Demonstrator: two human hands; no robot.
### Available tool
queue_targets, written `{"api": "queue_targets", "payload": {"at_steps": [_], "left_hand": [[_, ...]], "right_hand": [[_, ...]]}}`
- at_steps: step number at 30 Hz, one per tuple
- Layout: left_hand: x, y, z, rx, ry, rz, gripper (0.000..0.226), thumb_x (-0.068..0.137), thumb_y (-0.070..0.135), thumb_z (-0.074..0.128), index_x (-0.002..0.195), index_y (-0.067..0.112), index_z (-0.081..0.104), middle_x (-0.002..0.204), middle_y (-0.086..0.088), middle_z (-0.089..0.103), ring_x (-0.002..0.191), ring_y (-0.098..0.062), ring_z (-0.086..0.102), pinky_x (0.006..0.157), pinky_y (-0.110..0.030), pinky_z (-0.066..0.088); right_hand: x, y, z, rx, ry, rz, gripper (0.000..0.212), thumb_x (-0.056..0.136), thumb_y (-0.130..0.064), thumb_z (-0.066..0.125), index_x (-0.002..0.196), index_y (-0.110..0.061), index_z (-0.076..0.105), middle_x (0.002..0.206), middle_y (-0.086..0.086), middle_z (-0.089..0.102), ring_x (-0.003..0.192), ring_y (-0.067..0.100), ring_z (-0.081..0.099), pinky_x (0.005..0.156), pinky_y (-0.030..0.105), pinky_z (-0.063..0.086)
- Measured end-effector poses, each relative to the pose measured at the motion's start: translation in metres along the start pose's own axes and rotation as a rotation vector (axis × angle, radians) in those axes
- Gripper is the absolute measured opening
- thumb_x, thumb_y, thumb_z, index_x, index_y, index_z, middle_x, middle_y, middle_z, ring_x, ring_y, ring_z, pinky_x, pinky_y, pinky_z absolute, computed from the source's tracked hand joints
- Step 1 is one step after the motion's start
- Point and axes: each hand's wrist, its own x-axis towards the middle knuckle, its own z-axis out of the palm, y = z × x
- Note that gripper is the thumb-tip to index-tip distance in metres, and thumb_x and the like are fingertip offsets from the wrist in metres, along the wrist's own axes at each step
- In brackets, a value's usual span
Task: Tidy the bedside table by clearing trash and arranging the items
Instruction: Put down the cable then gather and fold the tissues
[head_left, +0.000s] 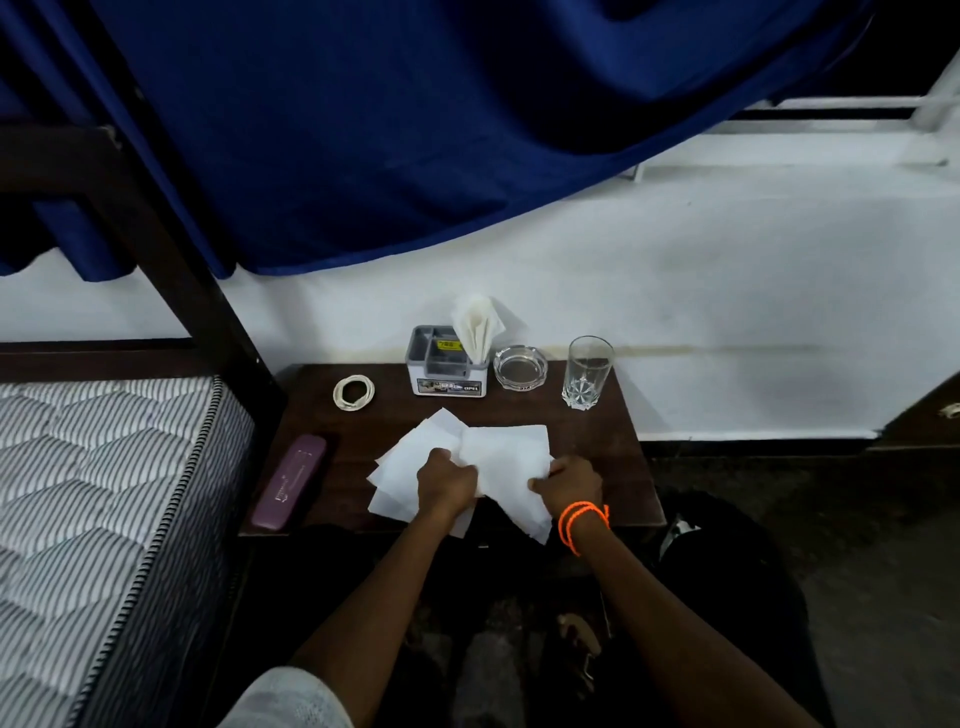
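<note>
A spread of white tissue sheets (498, 457) lies on the front half of the dark wooden bench (613, 436), its long axis running left to right, the corners fanning out toward the back and the left. The left hand (445, 483) comes in from below with the forearm angled up and right, knuckles up, its fingers clenched around a bunch of the tissue near the middle. The right hand (571, 486), an orange cord (582, 519) at its wrist, sits just to the right, its fingers curled on the sheets' right edge.

Along the back of the bench stand a grey organiser box (447, 371) with a folded napkin (477, 325) upright in it, a glass ashtray (520, 368) just beside it, and a drinking glass (587, 371) farther right. A coiled white cable (353, 393) lies left of the box. A purple case (289, 480) lies at the left edge, its long axis running front to back, next to the striped mattress (104, 493).
</note>
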Motion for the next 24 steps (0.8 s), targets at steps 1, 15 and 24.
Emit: {"api": "queue_targets", "payload": {"at_steps": [1, 15, 24], "left_hand": [[0.0, -0.001, -0.001, 0.003, -0.001, 0.001, 0.05, 0.091, 0.017, 0.064, 0.138, 0.005, 0.053, 0.143, -0.018, 0.056, 0.13, -0.036, 0.054, 0.105, -0.036, 0.046], [0.005, -0.011, -0.01, 0.101, 0.039, 0.071, 0.042, 0.087, 0.01, 0.066, 0.129, 0.012, 0.067, 0.138, -0.01, 0.064, 0.131, -0.029, 0.055, 0.108, -0.034, 0.044], [0.009, -0.017, -0.009, 0.094, 0.048, 0.07, 0.035, 0.088, 0.008, 0.061, 0.12, 0.011, 0.074, 0.134, -0.01, 0.066, 0.128, -0.031, 0.059, 0.107, -0.036, 0.049]], "right_hand": [[0.0, -0.001, 0.0, 0.028, 0.019, 0.003, 0.019, 0.075, -0.018, 0.084, 0.085, -0.006, 0.074, 0.094, 0.016, 0.075, 0.095, 0.033, 0.07, 0.081, 0.029, 0.052], [0.009, 0.0, -0.003, 0.144, 0.092, 0.029, 0.01, 0.079, -0.019, 0.081, 0.087, -0.014, 0.076, 0.095, 0.009, 0.076, 0.094, 0.027, 0.07, 0.089, 0.032, 0.054], [0.009, 0.004, -0.004, 0.136, -0.008, 0.114, 0.009, 0.077, -0.017, 0.081, 0.08, -0.016, 0.072, 0.083, 0.014, 0.074, 0.066, 0.027, 0.068, 0.055, 0.037, 0.061]]}}
